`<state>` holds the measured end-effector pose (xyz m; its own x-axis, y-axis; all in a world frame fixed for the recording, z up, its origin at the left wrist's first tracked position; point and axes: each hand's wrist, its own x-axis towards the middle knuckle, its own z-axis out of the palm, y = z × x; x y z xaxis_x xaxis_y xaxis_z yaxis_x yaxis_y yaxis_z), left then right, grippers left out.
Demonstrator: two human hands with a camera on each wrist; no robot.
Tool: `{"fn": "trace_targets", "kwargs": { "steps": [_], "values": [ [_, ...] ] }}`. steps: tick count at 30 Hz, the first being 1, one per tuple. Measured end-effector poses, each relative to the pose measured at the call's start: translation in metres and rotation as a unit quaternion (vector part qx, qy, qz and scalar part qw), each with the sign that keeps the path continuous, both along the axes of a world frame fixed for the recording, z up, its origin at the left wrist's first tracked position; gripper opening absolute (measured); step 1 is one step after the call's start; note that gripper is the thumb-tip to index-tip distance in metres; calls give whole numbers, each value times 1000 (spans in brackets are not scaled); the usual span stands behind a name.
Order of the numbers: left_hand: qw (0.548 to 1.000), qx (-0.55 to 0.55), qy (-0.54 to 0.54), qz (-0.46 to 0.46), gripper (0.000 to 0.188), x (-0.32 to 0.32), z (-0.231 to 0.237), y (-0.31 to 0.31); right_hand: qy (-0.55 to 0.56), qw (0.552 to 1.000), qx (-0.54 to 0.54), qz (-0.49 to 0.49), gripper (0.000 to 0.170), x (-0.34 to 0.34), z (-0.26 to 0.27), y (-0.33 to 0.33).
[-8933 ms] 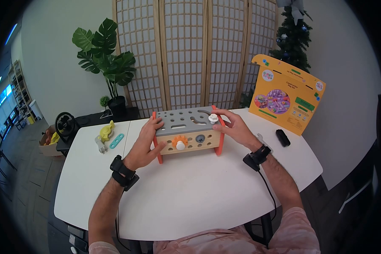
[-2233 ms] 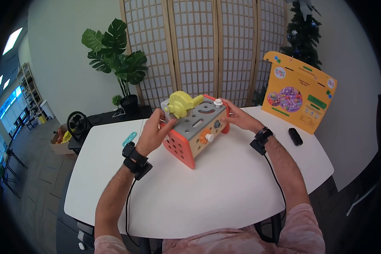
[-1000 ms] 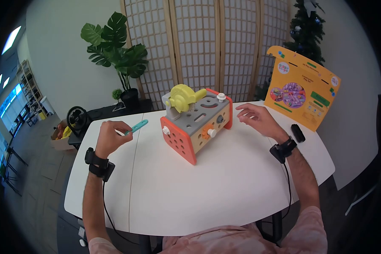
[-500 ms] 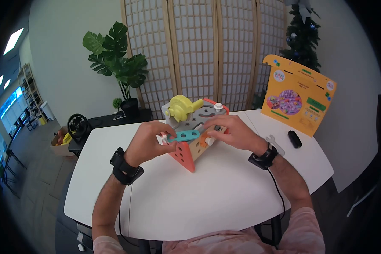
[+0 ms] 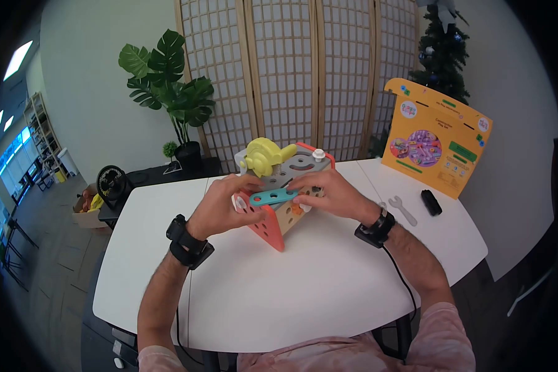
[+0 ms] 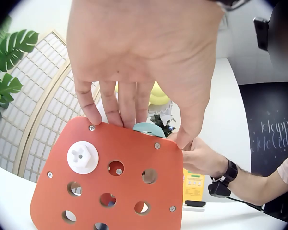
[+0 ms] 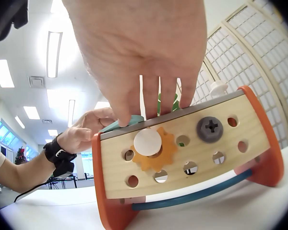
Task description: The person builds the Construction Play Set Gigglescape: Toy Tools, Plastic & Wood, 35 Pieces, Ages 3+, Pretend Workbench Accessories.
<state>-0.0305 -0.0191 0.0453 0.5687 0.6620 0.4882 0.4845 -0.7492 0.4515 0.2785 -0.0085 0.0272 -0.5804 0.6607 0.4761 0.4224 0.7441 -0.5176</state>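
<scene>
A toy workbench (image 5: 304,166) with a grey top and red end panels stands on the table, turned at an angle. A teal strip with holes (image 5: 271,197) lies across the near end of its top. My right hand (image 5: 338,195) pinches the strip's right end between thumb and finger. My left hand (image 5: 222,208) is over the red end panel (image 6: 108,177), fingers past its top edge and thumb at its corner. That panel bears a white bolt head (image 6: 83,157). An orange gear (image 7: 156,149) and a grey screw (image 7: 210,128) sit on the wooden side.
A yellow toy circular saw (image 5: 265,156) and a white bolt (image 5: 318,155) sit on the bench top. Right of my right hand lie a grey wrench (image 5: 403,211) and a black case (image 5: 431,203). An orange box (image 5: 437,137) stands at the back right.
The saw came onto the bench, and the bench was turned. My left hand fetched the teal strip from the table to the bench top; my right hand has moved in to the strip's end.
</scene>
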Motion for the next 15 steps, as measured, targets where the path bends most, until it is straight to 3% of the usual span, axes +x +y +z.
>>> {"fn": "trace_targets", "kwargs": {
  "steps": [15],
  "values": [
    [1000, -23, -8, 4, 60, 0, -1, 2, -16, 999, -11, -32, 34, -2, 2, -1]
  ]
}}
